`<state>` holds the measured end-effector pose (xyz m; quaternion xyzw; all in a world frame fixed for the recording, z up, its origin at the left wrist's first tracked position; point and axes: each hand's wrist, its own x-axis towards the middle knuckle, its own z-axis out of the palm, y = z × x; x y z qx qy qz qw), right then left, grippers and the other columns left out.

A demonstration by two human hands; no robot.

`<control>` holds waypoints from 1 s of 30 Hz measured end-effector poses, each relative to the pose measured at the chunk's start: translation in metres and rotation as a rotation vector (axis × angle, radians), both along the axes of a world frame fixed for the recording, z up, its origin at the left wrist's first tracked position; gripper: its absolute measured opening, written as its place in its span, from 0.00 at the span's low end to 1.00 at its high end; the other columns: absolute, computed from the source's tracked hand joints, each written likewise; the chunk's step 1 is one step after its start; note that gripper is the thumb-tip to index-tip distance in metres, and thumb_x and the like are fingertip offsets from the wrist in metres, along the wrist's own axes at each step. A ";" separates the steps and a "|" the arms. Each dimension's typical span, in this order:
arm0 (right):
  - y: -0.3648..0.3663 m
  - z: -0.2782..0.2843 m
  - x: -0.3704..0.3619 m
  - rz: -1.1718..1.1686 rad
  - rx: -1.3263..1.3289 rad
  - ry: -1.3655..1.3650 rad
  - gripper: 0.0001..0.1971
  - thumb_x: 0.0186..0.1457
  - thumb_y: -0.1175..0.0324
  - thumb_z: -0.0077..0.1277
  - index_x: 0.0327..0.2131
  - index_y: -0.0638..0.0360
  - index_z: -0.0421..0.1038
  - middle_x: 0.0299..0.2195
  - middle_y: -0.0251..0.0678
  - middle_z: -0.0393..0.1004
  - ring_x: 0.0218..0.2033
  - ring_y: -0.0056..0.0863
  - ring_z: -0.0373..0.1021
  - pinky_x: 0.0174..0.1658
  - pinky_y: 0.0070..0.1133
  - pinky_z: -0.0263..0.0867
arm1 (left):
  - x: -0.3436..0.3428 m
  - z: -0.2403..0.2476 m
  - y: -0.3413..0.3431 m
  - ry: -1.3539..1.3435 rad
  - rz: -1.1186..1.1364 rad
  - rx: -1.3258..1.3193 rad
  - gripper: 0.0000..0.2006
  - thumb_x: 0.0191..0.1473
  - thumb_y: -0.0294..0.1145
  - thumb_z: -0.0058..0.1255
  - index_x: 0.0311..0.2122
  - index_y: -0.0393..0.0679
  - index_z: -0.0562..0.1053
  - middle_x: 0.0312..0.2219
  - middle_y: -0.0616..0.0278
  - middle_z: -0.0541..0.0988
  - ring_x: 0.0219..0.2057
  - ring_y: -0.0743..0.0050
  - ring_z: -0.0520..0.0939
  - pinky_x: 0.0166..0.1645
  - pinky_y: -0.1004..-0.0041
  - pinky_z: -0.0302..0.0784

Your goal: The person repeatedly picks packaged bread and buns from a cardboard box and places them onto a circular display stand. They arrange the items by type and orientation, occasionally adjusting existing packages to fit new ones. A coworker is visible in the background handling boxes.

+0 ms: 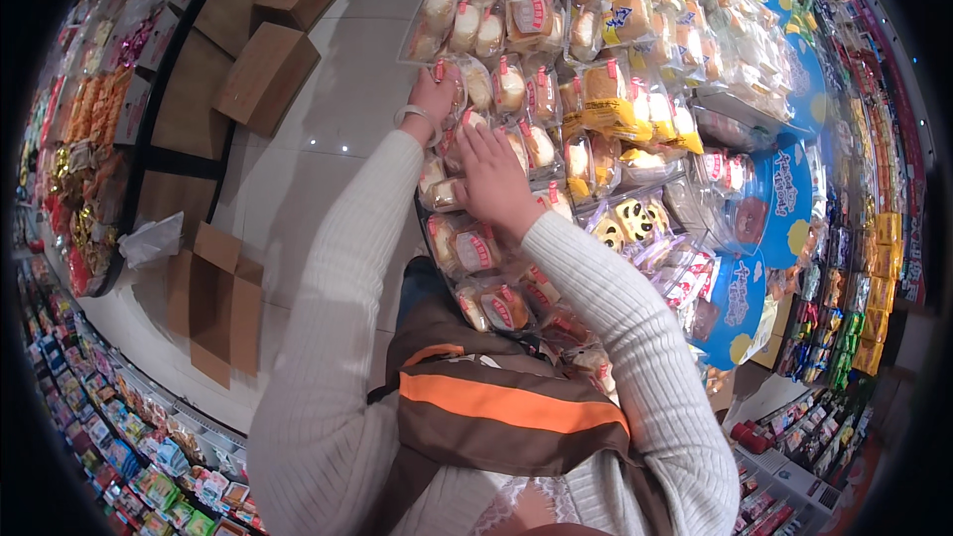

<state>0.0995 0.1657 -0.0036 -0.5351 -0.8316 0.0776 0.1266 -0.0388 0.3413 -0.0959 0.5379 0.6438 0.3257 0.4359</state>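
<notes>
Rows of small breads in clear wrappers with red labels fill the display in front of me. My left hand (431, 97) is at the display's left edge, its fingers curled around a wrapped bread (476, 85); the fingertips are partly hidden. Lower and to the right, my right hand (493, 182) lies over the packs with its fingers stretched out, touching their wrappers. Beside its fingers sits another wrapped bread (538, 143). Below that hand lies a pack with a red label (476, 249). What is directly under the palm is hidden.
Yellow-wrapped breads (608, 104) and panda-faced packs (635, 219) lie to the right, by a blue display border (784, 179). An open cardboard box (210, 308) and closed cartons (268, 77) stand on the left floor. Snack shelves (129, 427) curve around the lower left.
</notes>
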 end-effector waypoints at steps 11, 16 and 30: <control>0.062 0.034 0.024 -0.202 0.117 0.376 0.16 0.50 0.65 0.56 0.41 0.64 0.77 0.41 0.47 0.78 0.46 0.47 0.74 0.52 0.38 0.69 | -0.014 -0.030 -0.020 -0.399 -0.089 0.169 0.24 0.67 0.42 0.49 0.62 0.40 0.66 0.53 0.53 0.75 0.55 0.65 0.74 0.61 0.68 0.69; 0.125 0.032 0.024 -0.239 -0.031 -0.036 0.16 0.54 0.64 0.53 0.45 0.59 0.77 0.40 0.46 0.79 0.44 0.44 0.75 0.47 0.37 0.72 | -0.012 -0.029 -0.030 -0.517 0.088 0.230 0.23 0.68 0.42 0.48 0.61 0.39 0.67 0.53 0.57 0.76 0.54 0.70 0.75 0.61 0.71 0.68; 0.165 -0.012 0.016 -0.229 0.045 -0.086 0.08 0.53 0.67 0.51 0.28 0.56 0.80 0.31 0.43 0.80 0.33 0.44 0.79 0.37 0.38 0.74 | -0.037 -0.031 -0.035 -0.883 0.061 0.037 0.25 0.70 0.45 0.45 0.63 0.38 0.65 0.53 0.60 0.75 0.55 0.72 0.75 0.61 0.71 0.71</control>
